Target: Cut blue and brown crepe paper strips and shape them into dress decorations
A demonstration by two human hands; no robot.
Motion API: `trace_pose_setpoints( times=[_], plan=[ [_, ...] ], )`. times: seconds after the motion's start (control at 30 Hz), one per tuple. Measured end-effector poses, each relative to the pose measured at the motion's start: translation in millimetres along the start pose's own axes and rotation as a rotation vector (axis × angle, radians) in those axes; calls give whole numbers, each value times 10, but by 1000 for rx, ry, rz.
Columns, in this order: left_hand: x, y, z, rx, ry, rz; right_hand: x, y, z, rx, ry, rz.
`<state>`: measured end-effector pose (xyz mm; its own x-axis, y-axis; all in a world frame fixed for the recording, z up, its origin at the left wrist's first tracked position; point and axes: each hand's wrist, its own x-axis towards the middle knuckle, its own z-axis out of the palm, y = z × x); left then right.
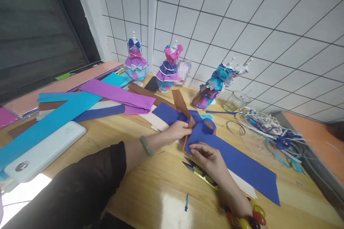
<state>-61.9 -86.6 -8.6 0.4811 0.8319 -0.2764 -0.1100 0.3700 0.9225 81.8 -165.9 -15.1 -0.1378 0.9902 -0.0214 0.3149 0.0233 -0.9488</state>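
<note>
My left hand is closed, its thumb and fingers pinching the folded blue strip of paper-like material together with a brown strip. On the near side of the fold, my right hand pinches the lower edge of the same blue strip between thumb and fingertips. A narrow blue loop curls up at the top of the fold. Below the right hand, thread snips lie on the table, partly covered by the hand. The long blue length stretches to the right over a pale strip.
Several miniature dress forms in ruffled dresses, one a purple-and-teal dress, stand along the tiled wall. Turquoise and purple strips and a white lamp-like device lie left. A scrap pile and glass jar are right.
</note>
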Motion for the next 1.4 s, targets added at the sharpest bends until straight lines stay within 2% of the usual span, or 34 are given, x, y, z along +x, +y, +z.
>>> trace_pose_setpoints(
  times=[0.13,0.3,0.43,0.6,0.7,0.9,1.1,1.23,1.4],
  plan=[
    [-4,-14,-15,22,-62,-12,-22,-13,18,74,-38,65],
    [-30,0,-36,-15,-102,75,6,15,-8,-18,30,22],
    [-33,-18,-32,160,-117,145,28,45,-30,-66,29,-7],
    [27,-120,-44,313,-49,193,42,102,-42,-100,19,-22],
    [50,-140,-55,205,-70,134,55,117,-48,-34,27,34],
    [33,-88,-55,-48,-126,61,88,60,-47,243,98,117],
    [28,-83,-70,-95,-111,32,95,38,-44,346,131,113],
    [18,-65,-62,-162,-128,17,101,33,-59,351,128,105],
    [11,-47,-53,-171,-97,8,106,2,-67,355,132,129]
  ],
)
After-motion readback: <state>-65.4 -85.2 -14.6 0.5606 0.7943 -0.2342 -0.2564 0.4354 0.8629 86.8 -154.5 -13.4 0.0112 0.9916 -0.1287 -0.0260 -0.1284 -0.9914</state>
